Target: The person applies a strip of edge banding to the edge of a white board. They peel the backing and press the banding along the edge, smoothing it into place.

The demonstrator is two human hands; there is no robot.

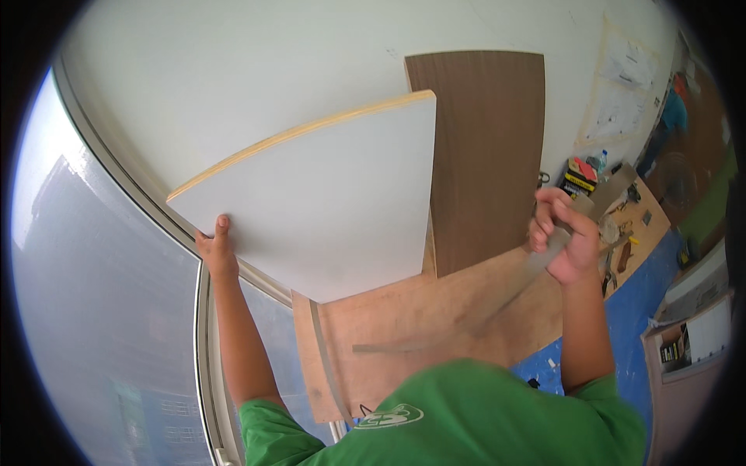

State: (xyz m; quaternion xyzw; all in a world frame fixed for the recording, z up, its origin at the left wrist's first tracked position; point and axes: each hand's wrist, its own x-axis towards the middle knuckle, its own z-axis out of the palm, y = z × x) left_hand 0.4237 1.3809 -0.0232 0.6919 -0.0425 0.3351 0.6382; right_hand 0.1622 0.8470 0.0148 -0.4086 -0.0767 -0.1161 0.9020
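Observation:
A white-faced plywood panel (334,202) stands tilted on the workbench, with its pale raw edge upward. My left hand (218,250) is closed on the panel's left edge, thumb on the white face and fingers behind it, out of sight. On the right, my right hand (573,242) is raised with curled fingers round a long, thin grey-brown edge-banding strip (505,293). The strip is smeared by motion and hangs down to the left over the bench, its far end bent. A dark brown wood-grain panel (486,147) leans against the wall behind the white one.
The wooden workbench (420,311) runs along the wall, with another strip (325,353) lying across its left end. Hand tools (622,256), a black-and-yellow box (579,175) and a bottle (602,161) sit at its right end. A framed window (116,256) borders the left side.

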